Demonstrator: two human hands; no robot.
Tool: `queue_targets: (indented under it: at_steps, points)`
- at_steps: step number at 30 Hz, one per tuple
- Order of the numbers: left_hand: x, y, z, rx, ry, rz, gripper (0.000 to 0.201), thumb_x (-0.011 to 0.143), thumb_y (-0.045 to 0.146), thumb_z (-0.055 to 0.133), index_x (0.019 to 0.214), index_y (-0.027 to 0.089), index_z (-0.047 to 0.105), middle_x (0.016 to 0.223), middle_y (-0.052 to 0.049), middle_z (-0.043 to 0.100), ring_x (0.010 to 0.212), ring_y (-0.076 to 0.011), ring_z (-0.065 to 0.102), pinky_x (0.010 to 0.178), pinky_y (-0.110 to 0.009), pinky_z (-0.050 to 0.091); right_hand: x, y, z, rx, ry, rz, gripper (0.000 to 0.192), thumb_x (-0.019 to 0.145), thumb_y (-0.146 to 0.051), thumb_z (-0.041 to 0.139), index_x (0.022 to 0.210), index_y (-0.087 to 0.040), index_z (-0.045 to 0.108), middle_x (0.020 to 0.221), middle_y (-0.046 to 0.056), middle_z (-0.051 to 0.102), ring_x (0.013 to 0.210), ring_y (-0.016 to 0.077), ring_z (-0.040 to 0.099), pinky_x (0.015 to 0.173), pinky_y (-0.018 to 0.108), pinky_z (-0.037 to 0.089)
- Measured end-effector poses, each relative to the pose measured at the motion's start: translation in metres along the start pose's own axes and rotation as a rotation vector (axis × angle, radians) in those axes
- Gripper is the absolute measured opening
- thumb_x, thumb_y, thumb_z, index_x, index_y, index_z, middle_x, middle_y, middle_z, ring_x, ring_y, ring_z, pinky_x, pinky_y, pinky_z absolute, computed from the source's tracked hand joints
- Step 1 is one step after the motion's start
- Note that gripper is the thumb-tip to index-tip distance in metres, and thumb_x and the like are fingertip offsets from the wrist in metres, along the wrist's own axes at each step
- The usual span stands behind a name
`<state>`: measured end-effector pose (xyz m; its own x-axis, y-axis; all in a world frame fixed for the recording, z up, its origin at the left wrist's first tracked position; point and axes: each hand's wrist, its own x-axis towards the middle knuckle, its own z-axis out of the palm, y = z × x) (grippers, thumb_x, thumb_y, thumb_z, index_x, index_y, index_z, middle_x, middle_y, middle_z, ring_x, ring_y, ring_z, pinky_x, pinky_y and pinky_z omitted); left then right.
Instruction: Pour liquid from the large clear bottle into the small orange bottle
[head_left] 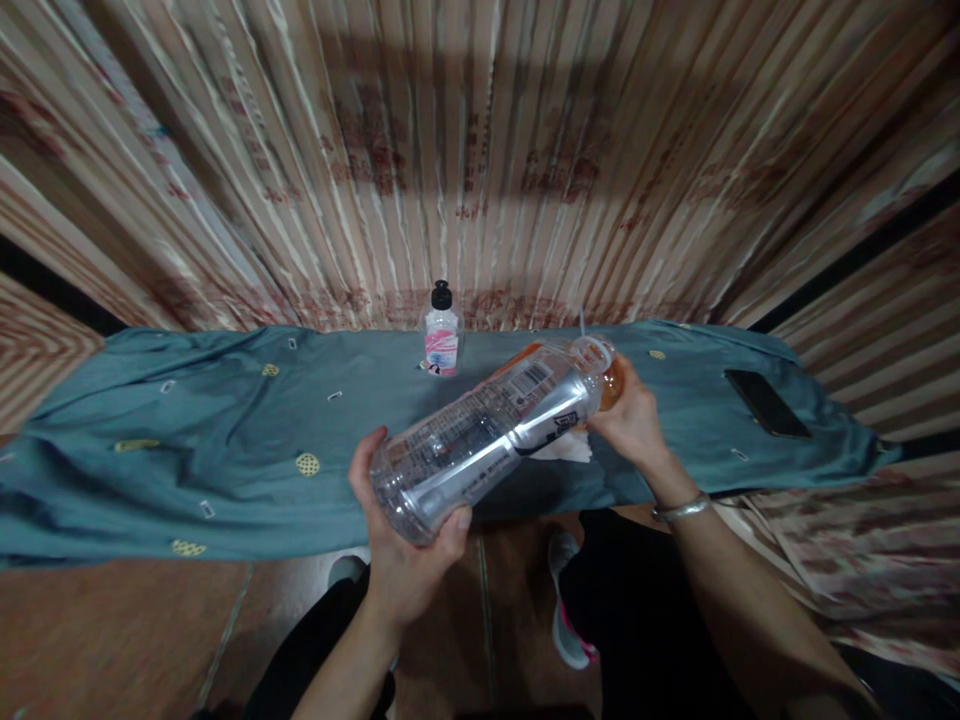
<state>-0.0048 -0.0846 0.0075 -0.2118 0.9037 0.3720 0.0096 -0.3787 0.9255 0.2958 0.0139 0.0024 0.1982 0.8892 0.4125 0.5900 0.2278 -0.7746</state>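
A large clear plastic bottle (480, 440) with a silver printed label and barcode is held tilted above the cloth, its neck toward the upper right. My left hand (409, 550) wraps round its base, with the thumb on the near side. At the neck end, my right hand (630, 415) is closed against an orange see-through thing (611, 385), its fingers mostly hidden behind it. What this orange thing is, I cannot tell; more orange shows behind the bottle's upper edge. A small clear bottle (442, 345) with a black cap and pink label stands upright beyond.
A green patterned cloth (247, 440) covers the narrow table. White paper (566, 447) lies partly under the held bottle. A black phone (766, 403) lies at the right. Pleated curtains (480, 150) hang behind and at both sides. A thin pale stick (582, 320) shows above the neck.
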Motion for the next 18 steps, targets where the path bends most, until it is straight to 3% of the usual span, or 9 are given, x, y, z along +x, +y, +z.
queue_targets:
  at_steps: [18]
  points:
    - [-0.0008, -0.0022, -0.0005, 0.018, 0.012, 0.009, 0.094, 0.075, 0.046, 0.088, 0.150, 0.027, 0.033, 0.125, -0.011, 0.056, 0.105, -0.0294, 0.070, 0.089, -0.049, 0.064, 0.0000, -0.0015, -0.0011, -0.046, 0.017, -0.013, 0.094, 0.062, -0.044, 0.090, 0.146, -0.025, 0.054, 0.135, 0.011, 0.075, 0.123, 0.0352, 0.072, 0.111, 0.054, 0.055]
